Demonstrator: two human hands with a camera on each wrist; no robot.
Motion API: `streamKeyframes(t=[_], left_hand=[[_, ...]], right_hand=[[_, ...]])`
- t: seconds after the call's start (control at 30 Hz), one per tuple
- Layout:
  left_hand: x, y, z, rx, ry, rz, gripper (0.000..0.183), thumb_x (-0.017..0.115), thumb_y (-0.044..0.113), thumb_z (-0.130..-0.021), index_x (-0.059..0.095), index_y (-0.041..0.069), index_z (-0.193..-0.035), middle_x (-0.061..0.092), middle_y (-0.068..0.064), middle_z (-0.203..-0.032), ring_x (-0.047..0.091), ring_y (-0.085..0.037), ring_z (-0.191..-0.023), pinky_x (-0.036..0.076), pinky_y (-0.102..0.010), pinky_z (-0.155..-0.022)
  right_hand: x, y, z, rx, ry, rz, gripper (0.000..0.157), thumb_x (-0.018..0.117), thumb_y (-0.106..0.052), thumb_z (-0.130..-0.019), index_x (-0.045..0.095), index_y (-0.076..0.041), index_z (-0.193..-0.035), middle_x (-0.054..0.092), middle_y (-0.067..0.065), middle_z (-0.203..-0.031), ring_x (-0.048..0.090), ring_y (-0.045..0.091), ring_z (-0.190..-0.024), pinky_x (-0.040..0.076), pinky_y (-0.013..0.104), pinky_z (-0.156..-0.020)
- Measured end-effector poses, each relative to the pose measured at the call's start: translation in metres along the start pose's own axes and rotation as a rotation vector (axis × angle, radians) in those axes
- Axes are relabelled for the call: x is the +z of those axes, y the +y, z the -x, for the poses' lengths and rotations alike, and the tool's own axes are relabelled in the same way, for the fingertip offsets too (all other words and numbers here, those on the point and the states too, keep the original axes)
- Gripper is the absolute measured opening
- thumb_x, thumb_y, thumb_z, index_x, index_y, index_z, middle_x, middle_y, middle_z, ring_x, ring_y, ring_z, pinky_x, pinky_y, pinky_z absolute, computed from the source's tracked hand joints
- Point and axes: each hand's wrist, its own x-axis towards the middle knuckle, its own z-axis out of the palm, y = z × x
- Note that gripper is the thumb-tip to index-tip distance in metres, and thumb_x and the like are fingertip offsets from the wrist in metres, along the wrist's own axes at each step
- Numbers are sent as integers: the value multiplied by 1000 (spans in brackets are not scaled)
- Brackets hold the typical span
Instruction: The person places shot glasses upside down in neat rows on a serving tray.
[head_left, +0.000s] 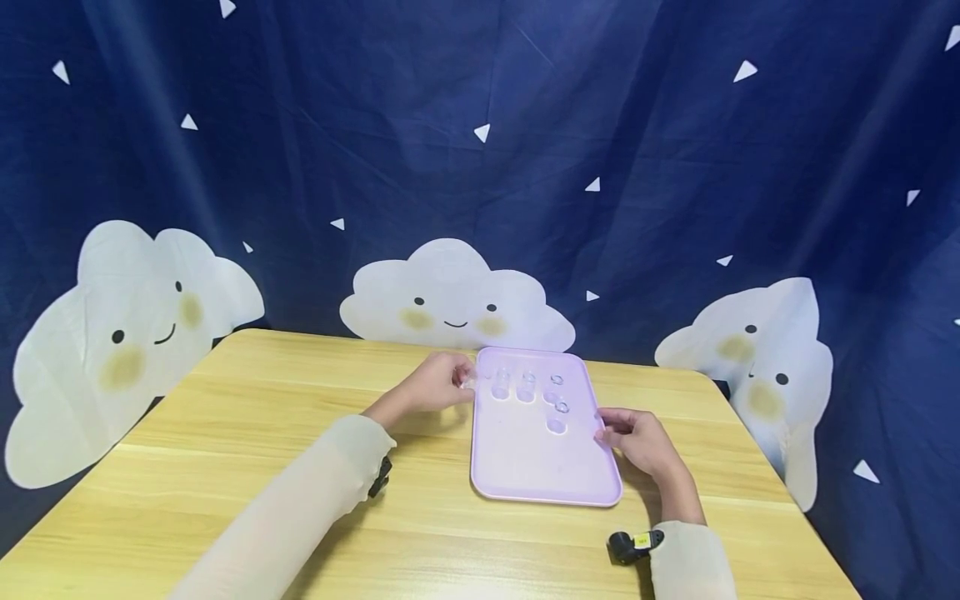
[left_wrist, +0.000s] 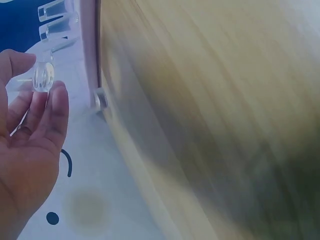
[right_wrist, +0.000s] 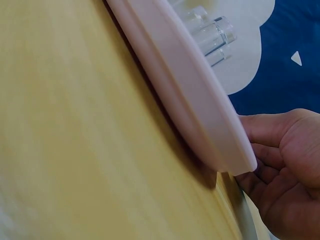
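Observation:
A pale purple tray [head_left: 543, 467] lies lengthwise on the table. Several small clear cups [head_left: 526, 387] stand upright toward its far end, with one cup [head_left: 556, 425] nearer its middle. Just outside the tray's left edge, my left hand [head_left: 435, 383] pinches another clear cup [left_wrist: 44, 76] between thumb and fingers; the left wrist view shows its round end. At the opposite side, my right hand [head_left: 639, 437] grips the tray's right edge, thumb and fingers on the rim [right_wrist: 239, 150].
The wooden table [head_left: 247, 450] spreads around the tray on all sides. Behind it hangs a dark blue curtain [head_left: 420, 175] printed with clouds and small white triangles. A black wrist camera [head_left: 622, 547] sits at the right cuff.

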Motion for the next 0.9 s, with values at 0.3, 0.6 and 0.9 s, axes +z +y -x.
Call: streamKeyframes(t=[0.3, 0.6, 0.9], left_hand=[[11, 8, -5, -22, -12, 39, 31, 74, 10, -80, 73, -2, -108, 70, -4, -93, 64, -15, -87, 56, -28, -82], [23, 20, -13, -9, -16, 66, 33, 76, 9, -82, 71, -2, -112, 71, -5, -95, 64, -15, -88, 55, -26, -81], [38, 30, -21, 28, 3, 102, 26, 79, 7, -81, 71, 0, -105, 71, -10, -97, 60, -15, -86, 53, -27, -81]], right_hand=[[0, 0, 0, 9, 3, -2, 40, 76, -6, -90, 68, 1, -130, 74, 14, -114, 64, 21, -96, 53, 29, -82], [0, -1, 0, 15, -1, -9, 41, 76, -5, -90, 68, 1, -130, 73, 13, -113, 63, 22, -95, 52, 28, -80], [-1, 1, -1, 10, 2, -1, 40, 76, -6, -91, 68, 0, -130, 73, 12, -112, 62, 22, -95, 51, 28, -82]])
